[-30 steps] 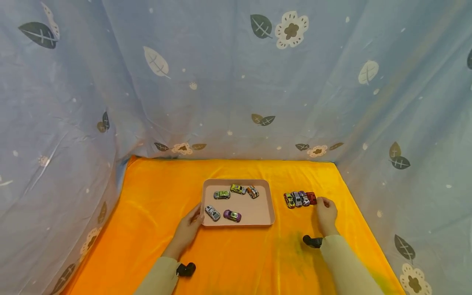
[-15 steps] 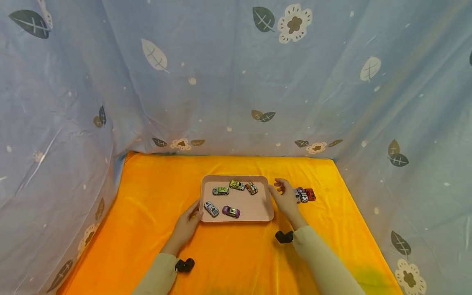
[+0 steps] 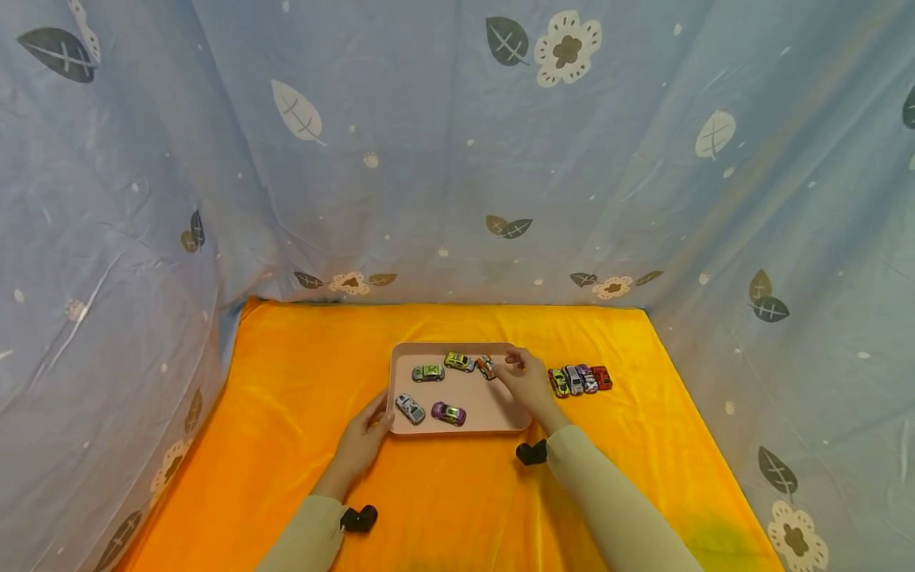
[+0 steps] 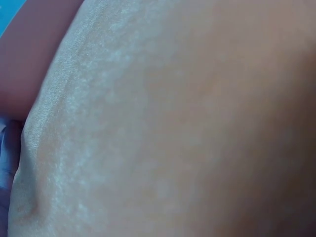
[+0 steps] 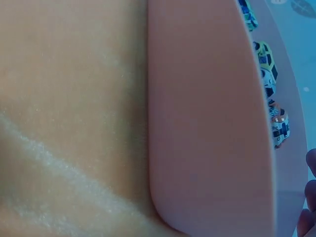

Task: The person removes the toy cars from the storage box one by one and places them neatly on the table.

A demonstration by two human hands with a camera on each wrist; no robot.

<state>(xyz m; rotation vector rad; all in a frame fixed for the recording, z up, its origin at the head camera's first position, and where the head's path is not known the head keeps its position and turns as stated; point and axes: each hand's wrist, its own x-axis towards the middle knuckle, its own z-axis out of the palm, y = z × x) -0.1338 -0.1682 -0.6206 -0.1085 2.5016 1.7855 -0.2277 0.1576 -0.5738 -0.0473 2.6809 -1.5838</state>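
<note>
A pink tray (image 3: 500, 409) lies on the orange cloth and holds several toy cars. My right hand (image 3: 520, 376) reaches over its far right corner, loosely curled fingers just short of the orange car (image 3: 487, 367), holding nothing. In the right wrist view that orange car (image 5: 279, 126) sits by the tray's rim with my fingertips (image 5: 310, 197) a little apart from it. My left hand (image 3: 368, 431) rests against the tray's near left edge, thumb at the rim. A purple car (image 3: 449, 414) and a silver car (image 3: 411, 409) stand near it. The left wrist view is filled by a close blur.
A row of several toy cars (image 3: 580, 380) stands on the cloth right of the tray, the red one (image 3: 602, 377) outermost. A green-grey car (image 3: 428, 372) and a yellow-green car (image 3: 460, 362) sit at the tray's far side. Blue leaf-print curtains (image 3: 457, 159) wall in the orange cloth (image 3: 300, 397).
My right hand left the red car at the row's right end and moved left across the row to the tray's far right corner. My left hand stayed on the tray's edge.
</note>
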